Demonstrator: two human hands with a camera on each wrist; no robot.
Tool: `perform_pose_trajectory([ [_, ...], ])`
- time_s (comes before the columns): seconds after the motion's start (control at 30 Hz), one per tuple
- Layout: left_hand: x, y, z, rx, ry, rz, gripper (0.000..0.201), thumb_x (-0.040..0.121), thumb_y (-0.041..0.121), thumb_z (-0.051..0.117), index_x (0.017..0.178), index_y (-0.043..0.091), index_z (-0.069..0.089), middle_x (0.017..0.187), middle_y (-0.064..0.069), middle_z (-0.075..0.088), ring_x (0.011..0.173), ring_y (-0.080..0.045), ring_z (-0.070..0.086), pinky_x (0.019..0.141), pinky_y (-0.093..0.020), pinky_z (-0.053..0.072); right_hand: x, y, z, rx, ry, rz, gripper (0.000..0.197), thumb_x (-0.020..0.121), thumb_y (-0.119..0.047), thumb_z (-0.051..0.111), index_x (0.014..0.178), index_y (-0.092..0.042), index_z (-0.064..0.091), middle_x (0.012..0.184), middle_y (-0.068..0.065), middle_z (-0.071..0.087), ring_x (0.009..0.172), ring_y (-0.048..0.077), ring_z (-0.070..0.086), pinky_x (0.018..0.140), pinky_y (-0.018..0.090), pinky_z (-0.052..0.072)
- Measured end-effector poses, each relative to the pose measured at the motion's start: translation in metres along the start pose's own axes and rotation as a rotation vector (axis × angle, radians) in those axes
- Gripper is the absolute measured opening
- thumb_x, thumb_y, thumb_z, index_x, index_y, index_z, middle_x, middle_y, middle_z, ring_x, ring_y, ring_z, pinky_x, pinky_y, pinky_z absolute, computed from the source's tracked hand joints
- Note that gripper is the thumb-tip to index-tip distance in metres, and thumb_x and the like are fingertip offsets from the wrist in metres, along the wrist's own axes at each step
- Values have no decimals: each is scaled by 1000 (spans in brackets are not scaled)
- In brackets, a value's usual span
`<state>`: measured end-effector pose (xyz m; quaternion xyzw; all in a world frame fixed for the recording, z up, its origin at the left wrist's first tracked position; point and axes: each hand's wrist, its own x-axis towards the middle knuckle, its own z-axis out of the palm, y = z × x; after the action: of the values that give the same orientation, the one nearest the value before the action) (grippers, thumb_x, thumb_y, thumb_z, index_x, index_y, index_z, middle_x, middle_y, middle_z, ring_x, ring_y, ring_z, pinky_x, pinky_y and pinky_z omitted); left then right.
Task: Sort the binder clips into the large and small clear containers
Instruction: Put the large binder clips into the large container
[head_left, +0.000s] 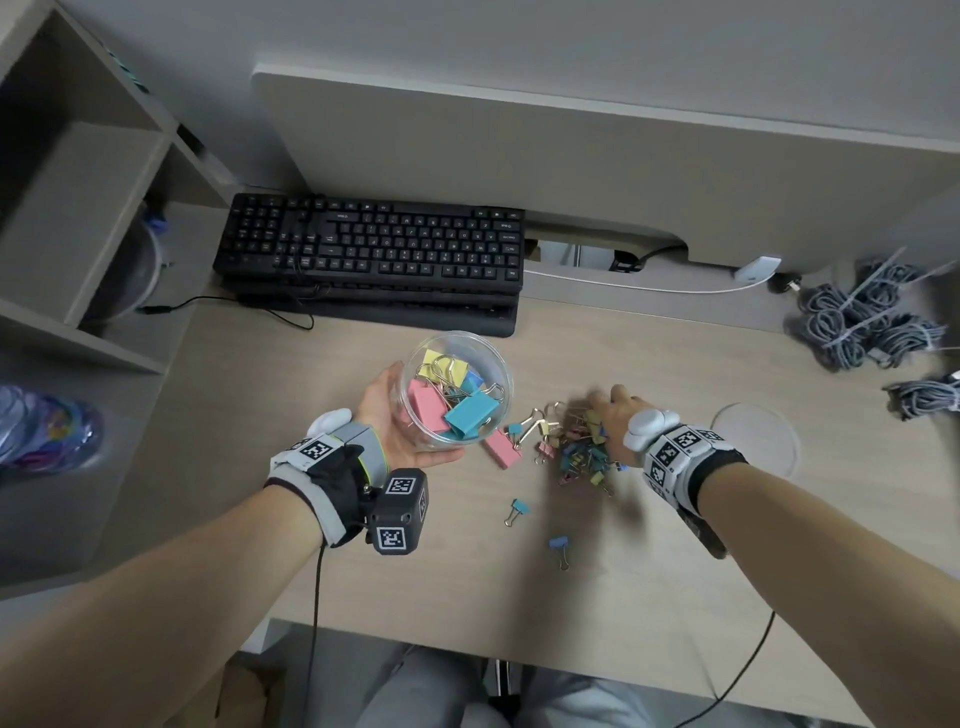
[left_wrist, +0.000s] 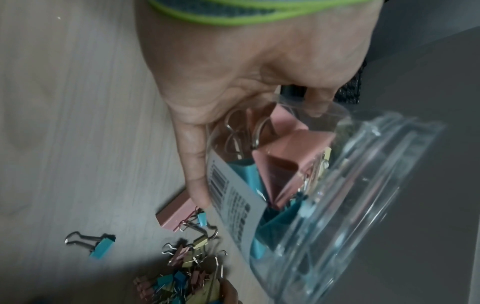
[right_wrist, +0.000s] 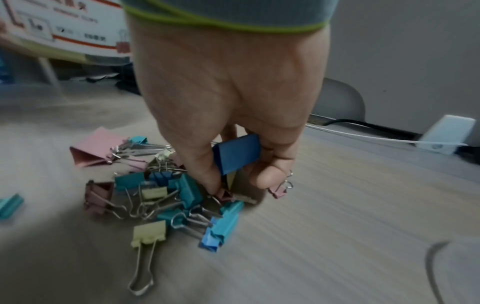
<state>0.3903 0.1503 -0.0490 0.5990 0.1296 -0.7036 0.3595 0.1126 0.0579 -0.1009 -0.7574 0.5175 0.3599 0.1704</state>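
Note:
My left hand (head_left: 395, 421) grips a large clear container (head_left: 457, 389), tilted toward the pile and holding several big pink, teal and yellow binder clips (left_wrist: 288, 156). Its labelled wall (left_wrist: 233, 197) faces the desk. Right of it lies a pile of small mixed-colour clips (head_left: 576, 447) with one large pink clip (head_left: 501, 447) at its left edge. My right hand (head_left: 615, 421) reaches into the pile, fingers curled around a large dark blue clip (right_wrist: 237, 153). Two small blue clips (head_left: 519, 506) (head_left: 558, 545) lie apart, nearer to me.
A black keyboard (head_left: 374, 254) sits behind the container. A clear round lid or small container (head_left: 756, 441) lies right of my right wrist. Bundled grey cables (head_left: 862, 317) fill the far right corner. A white cable (head_left: 639, 286) runs along the back. Shelving stands at left.

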Motion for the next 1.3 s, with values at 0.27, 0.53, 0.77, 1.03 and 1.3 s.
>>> perform_pose_trajectory([
  [0.27, 4, -5, 25, 18, -31, -22, 76, 85, 72, 43, 129, 12, 58, 119, -24, 67, 103, -45, 68, 85, -56, 55, -26, 28, -17, 222, 27, 35, 52, 79, -40, 64, 123, -19, 46, 112, -1, 53, 92, 27, 60, 82, 42, 52],
  [0.53, 3, -4, 47, 73, -49, -17, 74, 82, 71, 48, 127, 12, 59, 120, -25, 66, 102, -47, 67, 87, -59, 54, -48, 33, -18, 425, 77, -16, 40, 75, -53, 58, 100, -22, 55, 95, 2, 64, 83, 28, 62, 76, 42, 56],
  [0.77, -1, -2, 48, 93, -69, 3, 71, 82, 69, 50, 122, 11, 63, 120, -23, 66, 106, -45, 65, 88, -58, 54, -64, 26, -25, 722, 74, 61, 37, 80, -48, 51, 85, -13, 59, 69, 8, 66, 50, 28, 61, 50, 33, 48],
  [1.03, 0, -5, 46, 70, -55, -2, 73, 82, 69, 49, 124, 10, 61, 121, -25, 65, 102, -47, 66, 84, -58, 55, -66, 23, -22, 766, -21, 76, 60, 60, -65, 40, 69, -9, 60, 56, 15, 68, 40, 25, 53, 56, 39, 54],
  [1.3, 3, -4, 49, 62, -48, 4, 71, 84, 68, 49, 123, 10, 63, 119, -25, 66, 100, -46, 67, 80, -56, 57, -61, 24, -29, 793, -10, 110, 45, 80, -50, 49, 80, -6, 58, 64, 12, 66, 44, 27, 58, 52, 32, 52],
])
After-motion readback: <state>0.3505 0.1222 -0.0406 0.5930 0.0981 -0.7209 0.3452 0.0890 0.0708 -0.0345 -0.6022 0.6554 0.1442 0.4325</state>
